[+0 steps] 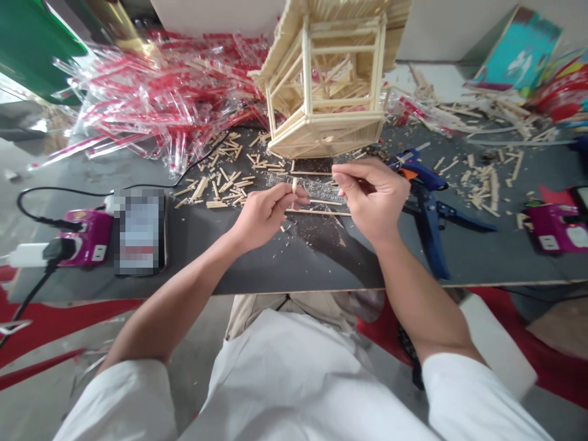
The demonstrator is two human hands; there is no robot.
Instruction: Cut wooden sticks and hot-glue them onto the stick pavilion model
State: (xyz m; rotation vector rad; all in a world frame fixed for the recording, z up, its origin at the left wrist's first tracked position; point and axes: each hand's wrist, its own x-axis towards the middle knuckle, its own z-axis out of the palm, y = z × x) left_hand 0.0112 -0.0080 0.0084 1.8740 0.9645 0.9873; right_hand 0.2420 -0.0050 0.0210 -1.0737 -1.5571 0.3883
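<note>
Wooden stub [294, 183] pinched in left hand [261, 214], right hand [377, 197] pinched (contents unclear), bare table edge [298, 290] below

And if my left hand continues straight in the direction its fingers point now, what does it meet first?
Most likely your right hand, just across a small gap from your left hand. Thin wooden sticks lie on the table below; depth is unclear in this single view.
</note>
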